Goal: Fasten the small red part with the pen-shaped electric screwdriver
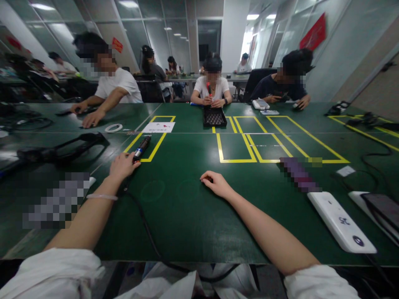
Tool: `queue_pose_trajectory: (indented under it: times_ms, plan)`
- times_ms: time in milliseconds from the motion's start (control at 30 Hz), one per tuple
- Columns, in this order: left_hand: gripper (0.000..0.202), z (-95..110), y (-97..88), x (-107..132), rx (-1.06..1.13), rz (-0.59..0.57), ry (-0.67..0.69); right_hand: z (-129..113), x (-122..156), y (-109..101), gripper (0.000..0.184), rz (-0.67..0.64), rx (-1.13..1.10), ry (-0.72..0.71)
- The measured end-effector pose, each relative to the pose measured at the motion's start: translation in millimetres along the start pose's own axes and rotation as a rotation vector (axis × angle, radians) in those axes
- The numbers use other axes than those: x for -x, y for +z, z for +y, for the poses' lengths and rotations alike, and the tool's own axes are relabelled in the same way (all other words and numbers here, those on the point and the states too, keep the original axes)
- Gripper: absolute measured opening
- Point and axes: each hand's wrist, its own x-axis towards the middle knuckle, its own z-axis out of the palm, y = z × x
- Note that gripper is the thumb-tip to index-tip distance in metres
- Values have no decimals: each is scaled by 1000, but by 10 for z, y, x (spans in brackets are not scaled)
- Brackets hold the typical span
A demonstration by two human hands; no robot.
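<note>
My left hand (123, 165) rests on the green table (187, 207), its fingers closed round the near end of a black electric screwdriver (142, 148) that lies across a yellow tape line. A black cable runs from the tool back toward me. My right hand (215, 182) lies on the bare table near the middle, knuckles up and fingers curled under; nothing shows in it.
A black tray (214, 118) stands in front of the person opposite. A white card (158, 127) and a white tape ring (113, 128) lie beyond the screwdriver. A white power strip (341, 222) and cables sit at right. Several people sit around the table.
</note>
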Motion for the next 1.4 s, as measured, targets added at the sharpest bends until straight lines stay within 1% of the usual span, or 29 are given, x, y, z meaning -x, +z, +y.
queue_pose_trajectory:
  times_ms: [67, 133, 200, 267, 500, 667, 733, 767, 833, 867, 900, 933, 1000, 1067, 1100, 1167, 1233, 1300, 1333, 1400]
  plan:
    - [55, 112, -21, 89, -34, 77, 3, 2, 0, 0, 12, 0, 9, -6]
    - [52, 243, -33, 183, -53, 123, -25, 2, 0, 0, 12, -1, 9, -9]
    - [49, 350, -45, 251, -73, 142, -67, 2, -1, 3, 12, -4, 7, -9]
    - [45, 412, -60, 279, -94, 139, -94, 0, -1, 6, 12, -5, 9, -6]
    - [42, 440, -113, 243, -82, 78, -203, -37, 7, -10, 12, -10, 32, 1]
    - [43, 400, -161, 258, -52, 60, -212, -71, 6, -26, 12, -15, 40, -1]
    - [44, 415, -203, 268, -45, 73, -217, -71, 3, -24, 12, -14, 43, -4]
    - [44, 445, -230, 273, -39, 102, -211, -66, 1, -22, 12, -14, 45, -7]
    - [43, 569, -289, 291, 5, 188, -178, -52, -3, -15, 12, -17, 46, -13]
    - [42, 664, -319, 305, 51, 225, -152, -43, -5, -11, 12, -18, 45, -17]
    - [40, 779, -346, 326, 119, 247, -116, -35, -6, -8, 12, -19, 45, -19]
    - [38, 911, -370, 354, 209, 239, -71, -29, -5, -5, 12, -20, 44, -20]
    - [34, 1209, -400, 434, 444, 155, 73, -25, 0, -2, 12, -21, 42, -16]
    - [33, 1512, -406, 546, 685, 13, 251, -33, 9, -2, 11, -19, 29, -1]
    - [32, 1652, -401, 612, 760, -47, 329, -41, 15, -2, 11, -17, 4, 6]
    - [32, 1885, -377, 748, 827, -120, 460, -59, 27, -4, 18, -8, -82, 4]
    - [33, 2040, -339, 870, 832, -152, 545, -72, 34, -4, 29, -3, -150, -13]
    - [35, 2120, -289, 958, 861, -204, 580, -74, 37, 1, 35, -14, -166, -33]
    - [37, 2137, -262, 987, 902, -248, 578, -71, 36, 6, 34, -24, -158, -41]
    - [44, 2145, -209, 1018, 1024, -344, 551, -58, 35, 17, 27, -43, -133, -57]
